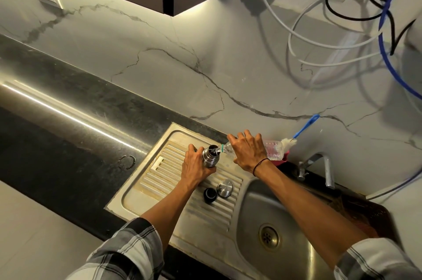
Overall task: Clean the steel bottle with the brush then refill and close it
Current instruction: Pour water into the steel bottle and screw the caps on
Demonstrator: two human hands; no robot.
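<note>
The steel bottle (210,157) stands upright and uncapped on the ribbed drainboard (173,188). My left hand (196,166) grips its body from the left. My right hand (247,150) holds a clear plastic bottle (274,149) tipped on its side, its neck at the steel bottle's mouth, with water running in. A black inner stopper (209,195) and the steel cap (225,188) lie on the drainboard nearer me. The bottle brush (303,129), blue handle and white bristles, leans against the wall behind the plastic bottle.
A steel sink basin (269,236) with a drain lies at lower right, a tap (319,165) behind it. A red holder (284,159) sits under the brush. Black countertop (68,120) runs left with a wet ring mark. Cables hang on the wall at upper right.
</note>
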